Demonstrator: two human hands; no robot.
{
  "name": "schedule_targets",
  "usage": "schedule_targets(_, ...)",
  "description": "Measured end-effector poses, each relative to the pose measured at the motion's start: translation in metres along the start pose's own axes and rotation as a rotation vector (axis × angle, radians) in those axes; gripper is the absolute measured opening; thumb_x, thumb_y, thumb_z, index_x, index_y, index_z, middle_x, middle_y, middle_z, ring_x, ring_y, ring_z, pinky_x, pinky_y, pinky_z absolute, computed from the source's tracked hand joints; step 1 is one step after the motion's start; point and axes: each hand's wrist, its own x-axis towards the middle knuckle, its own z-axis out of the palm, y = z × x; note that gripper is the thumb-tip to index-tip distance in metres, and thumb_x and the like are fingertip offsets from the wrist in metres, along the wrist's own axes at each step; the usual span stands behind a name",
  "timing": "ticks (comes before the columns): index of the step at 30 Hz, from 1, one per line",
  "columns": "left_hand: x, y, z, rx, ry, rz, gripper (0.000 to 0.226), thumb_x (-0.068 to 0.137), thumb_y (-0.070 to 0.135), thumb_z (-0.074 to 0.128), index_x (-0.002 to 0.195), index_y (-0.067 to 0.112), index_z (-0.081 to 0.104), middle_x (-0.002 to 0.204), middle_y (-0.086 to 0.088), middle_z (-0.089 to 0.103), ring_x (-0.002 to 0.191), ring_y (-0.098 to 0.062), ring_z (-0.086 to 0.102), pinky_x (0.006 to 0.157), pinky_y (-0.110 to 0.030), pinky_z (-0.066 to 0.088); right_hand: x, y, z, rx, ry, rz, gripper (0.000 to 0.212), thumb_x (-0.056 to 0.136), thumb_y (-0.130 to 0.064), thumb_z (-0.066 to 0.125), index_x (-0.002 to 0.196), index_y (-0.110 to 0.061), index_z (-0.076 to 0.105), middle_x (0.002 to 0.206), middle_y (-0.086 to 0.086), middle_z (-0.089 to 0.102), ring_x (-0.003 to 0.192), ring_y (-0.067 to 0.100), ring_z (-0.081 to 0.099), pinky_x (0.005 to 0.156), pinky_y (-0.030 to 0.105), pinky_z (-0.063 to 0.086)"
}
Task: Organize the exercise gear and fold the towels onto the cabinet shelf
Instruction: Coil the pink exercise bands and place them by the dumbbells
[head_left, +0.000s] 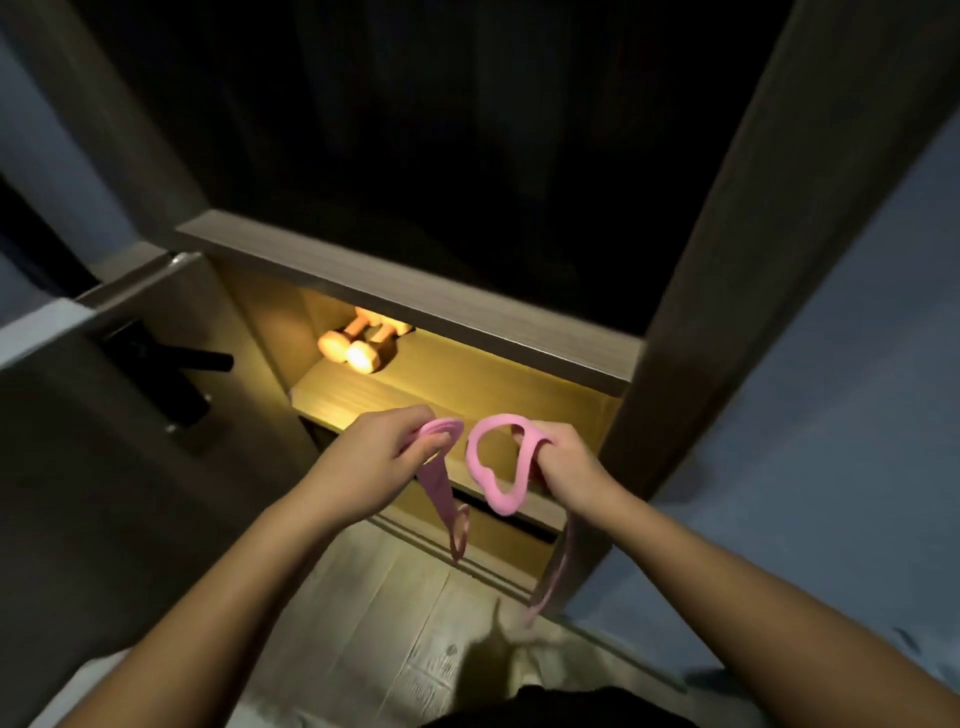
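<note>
Person's left hand (384, 457) pinches a bunched pink band (435, 486), its tail hanging below the fingers. The right hand (563, 462) has fingers curled through a pink loop (485, 467). Dumbbells (358, 345) sit on the lit shelf (467, 384) beyond the fingertips.

A warm-lit wooden cabinet shelf (467, 387) runs just beyond the fingers (413, 422) of the left hand (382, 457) and the fingers (553, 441) of the right hand (563, 467). Two pale orange dumbbells (358, 348) lie side by side on it, well beyond the left fingers, near its back left corner. Below the fingers spreads a pale wood-plank floor (363, 597), with a blurred pale heap (524, 660) on it.
</note>
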Motion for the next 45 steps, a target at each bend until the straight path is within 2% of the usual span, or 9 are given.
schedule_targets(6,0.015,-0.043,-0.008,-0.004,0.124,-0.159,0.015,0.099,0.032,0.052,0.087,0.031,0.061,0.078,0.010,0.064,0.075,-0.007,0.061,0.069,-0.032,0.053,0.050,0.000,0.026,-0.004,-0.098,0.042,0.046,0.095,-0.017,0.046,0.050,-0.024,0.053,0.044,-0.007,0.044,0.043,0.010,0.038,0.049,0.025,0.029)
schedule_targets(14,0.056,-0.105,-0.016,-0.011,0.008,-0.181,0.024,0.099,0.035,0.051,0.091,0.019,0.067,0.080,0.004,0.065,0.075,-0.012,0.061,0.074,-0.040,0.055,0.089,0.010,0.067,0.054,-0.111,0.198,0.046,0.094,-0.002,0.038,0.055,-0.019,0.053,0.044,-0.007,0.042,0.040,0.010,0.035,0.048,0.024,0.026)
schedule_targets(22,0.098,-0.201,-0.025,-0.044,-0.233,-0.042,0.022,0.098,0.033,0.054,0.089,0.018,0.066,0.080,0.002,0.066,0.075,-0.015,0.061,0.074,-0.041,0.053,0.136,0.042,0.131,0.272,0.112,0.248,0.044,0.102,-0.012,0.046,0.058,-0.014,0.046,0.041,-0.003,0.036,0.034,0.008,0.028,0.039,0.019,0.019)
schedule_targets(27,0.106,-0.269,0.001,-0.146,-0.218,-0.017,0.016,0.099,0.028,0.052,0.095,0.017,0.062,0.082,0.002,0.066,0.075,-0.011,0.064,0.076,-0.036,0.054,0.152,0.102,0.171,0.315,0.182,0.277,0.045,0.101,-0.007,0.045,0.057,-0.016,0.049,0.044,-0.002,0.037,0.039,0.010,0.029,0.042,0.020,0.020)
schedule_targets(32,0.078,-0.328,0.046,-0.247,-0.218,0.048,0.021,0.099,0.031,0.052,0.096,0.013,0.062,0.085,-0.008,0.068,0.078,-0.027,0.066,0.074,-0.040,0.054,0.138,0.155,0.213,0.174,0.380,0.209,0.055,0.091,0.008,0.041,0.046,-0.018,0.062,0.046,-0.007,0.050,0.040,0.004,0.043,0.041,0.016,0.031)
schedule_targets(36,0.053,-0.357,0.059,-0.387,-0.149,0.050,0.020,0.099,0.028,0.050,0.098,0.012,0.062,0.084,-0.003,0.066,0.072,-0.014,0.063,0.068,-0.028,0.055,0.124,0.163,0.247,0.400,0.498,0.143,0.050,0.094,0.001,0.048,0.050,-0.017,0.064,0.050,-0.001,0.046,0.040,0.010,0.040,0.051,0.026,0.028)
schedule_targets(40,0.036,-0.363,0.053,-0.582,-0.148,-0.023,0.018,0.101,0.028,0.049,0.103,0.014,0.062,0.082,-0.001,0.065,0.066,-0.011,0.060,0.066,-0.025,0.053,0.100,0.138,0.268,0.494,0.444,0.034,0.027,0.094,0.000,0.046,0.082,-0.018,0.061,0.057,-0.001,0.049,0.052,0.015,0.040,0.054,0.028,0.024)
schedule_targets(43,0.027,-0.355,0.046,-0.702,-0.154,-0.045,0.018,0.101,0.026,0.050,0.104,0.012,0.061,0.085,-0.004,0.065,0.064,-0.012,0.060,0.068,-0.029,0.057,0.080,0.112,0.271,0.487,0.340,-0.030,0.052,0.088,0.010,0.038,0.115,-0.027,0.063,0.067,0.001,0.058,0.060,0.014,0.051,0.051,0.023,0.040)
schedule_targets(45,0.021,-0.351,0.046,-0.706,-0.170,-0.030,0.019,0.100,0.027,0.050,0.107,0.013,0.060,0.088,-0.003,0.069,0.067,-0.013,0.063,0.077,-0.038,0.059,0.071,0.097,0.272,0.554,0.309,-0.063,0.059,0.086,0.013,0.035,0.121,-0.025,0.064,0.073,0.006,0.062,0.060,0.013,0.057,0.051,0.025,0.047)
